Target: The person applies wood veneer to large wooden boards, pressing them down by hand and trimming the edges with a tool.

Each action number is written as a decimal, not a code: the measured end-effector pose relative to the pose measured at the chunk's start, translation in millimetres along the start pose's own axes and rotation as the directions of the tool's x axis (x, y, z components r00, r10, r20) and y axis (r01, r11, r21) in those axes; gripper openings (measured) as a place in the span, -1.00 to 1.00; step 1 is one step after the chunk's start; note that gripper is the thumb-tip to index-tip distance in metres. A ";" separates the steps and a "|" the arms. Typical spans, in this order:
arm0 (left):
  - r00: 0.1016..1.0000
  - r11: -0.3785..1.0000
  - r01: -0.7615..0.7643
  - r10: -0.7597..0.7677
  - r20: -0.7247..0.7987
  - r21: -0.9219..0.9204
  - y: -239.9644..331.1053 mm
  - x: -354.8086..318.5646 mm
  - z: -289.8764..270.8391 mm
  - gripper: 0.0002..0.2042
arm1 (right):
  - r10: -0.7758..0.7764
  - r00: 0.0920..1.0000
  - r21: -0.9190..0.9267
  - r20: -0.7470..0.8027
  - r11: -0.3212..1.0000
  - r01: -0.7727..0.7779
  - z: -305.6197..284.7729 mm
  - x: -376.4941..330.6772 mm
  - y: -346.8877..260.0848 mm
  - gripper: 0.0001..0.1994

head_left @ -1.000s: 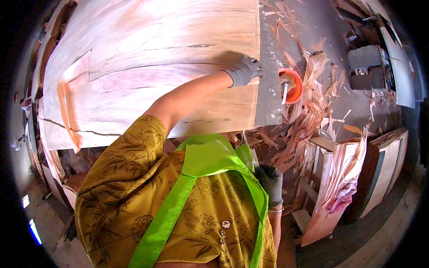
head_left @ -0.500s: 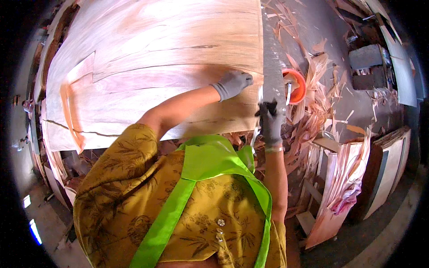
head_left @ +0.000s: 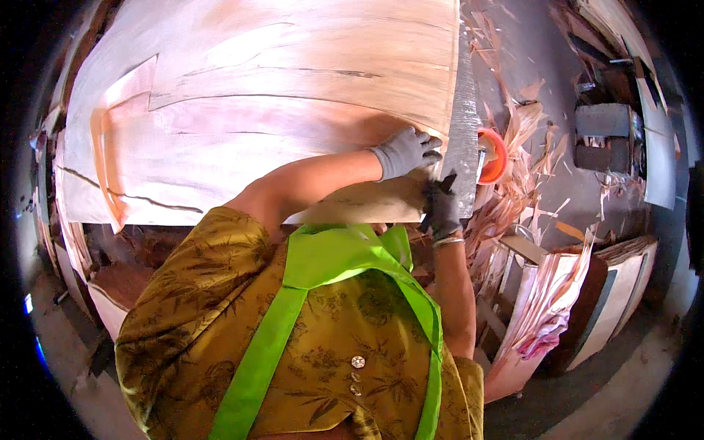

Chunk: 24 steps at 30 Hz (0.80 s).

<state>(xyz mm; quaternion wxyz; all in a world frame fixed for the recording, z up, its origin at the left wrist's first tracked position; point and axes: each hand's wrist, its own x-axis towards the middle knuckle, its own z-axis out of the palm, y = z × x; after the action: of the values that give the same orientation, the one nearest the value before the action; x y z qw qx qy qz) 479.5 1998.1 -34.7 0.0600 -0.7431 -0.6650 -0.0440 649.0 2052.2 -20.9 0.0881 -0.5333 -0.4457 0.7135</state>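
A wide, pale wood veneer sheet (head_left: 293, 66) lies before me, with dark grain lines and a crack near its left end. My left hand (head_left: 407, 152), in a grey glove, rests on the sheet close to its right edge, fingers stretched out and slightly apart. Just below and to the right, my right hand (head_left: 443, 209) wears a glove with dark fingertips and is at the near right corner. Its fingers are partly hidden and blurred, so what they hold, if anything, is unclear. A narrow orange-brown veneer strip (head_left: 103, 161) lies on the left part of the sheet.
An orange bucket (head_left: 501, 170) stands right of the grey side (head_left: 463, 110) beside the sheet. Torn veneer scraps (head_left: 524, 128) litter the floor there. Nearer on the right are upright veneer sheets (head_left: 534, 312) with a pink cloth (head_left: 544, 340), and farther off, grey blocks (head_left: 605, 121).
My left hand has shifted slightly right and its fingers have spread from a closed shape. My right hand stays by the sheet's corner, its fingers in a different pose. The view has shifted a little.
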 end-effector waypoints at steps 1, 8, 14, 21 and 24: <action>1.000 1.000 -0.001 0.001 -0.006 -0.022 -0.2 -0.5 0.5 -0.64 | 0.030 0.999 -0.158 0.010 0.987 -0.028 0.9 -7.4 6.5 -0.82; 0.916 0.816 0.158 -0.332 -0.227 -0.556 -33.5 -11.1 -0.2 -0.63 | -0.354 0.902 -0.128 0.246 0.911 0.393 9.4 4.8 -33.3 -0.86; 0.934 0.933 0.213 -0.281 -0.219 -0.288 -50.5 -14.0 0.1 -0.67 | -0.019 0.992 -0.123 0.126 0.992 0.034 36.4 71.6 -68.5 -0.88; 0.977 0.977 0.212 -0.213 -0.031 -0.028 -35.3 -7.5 5.5 -0.70 | -0.005 0.999 -0.158 0.032 0.987 0.010 30.7 27.3 -41.0 -0.84; 0.964 0.950 0.231 -0.253 -0.086 -0.208 -42.1 -15.3 1.7 -0.72 | 0.098 0.994 -0.417 0.049 0.906 -0.069 54.5 -1.1 -8.1 -0.81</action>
<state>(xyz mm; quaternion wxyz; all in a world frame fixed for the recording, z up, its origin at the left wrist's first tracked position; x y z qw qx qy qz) 435.9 1987.9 -37.3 0.0177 -0.6544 -0.7393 -0.1577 600.8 2026.7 -12.4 -0.0730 -0.5336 -0.5666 0.6237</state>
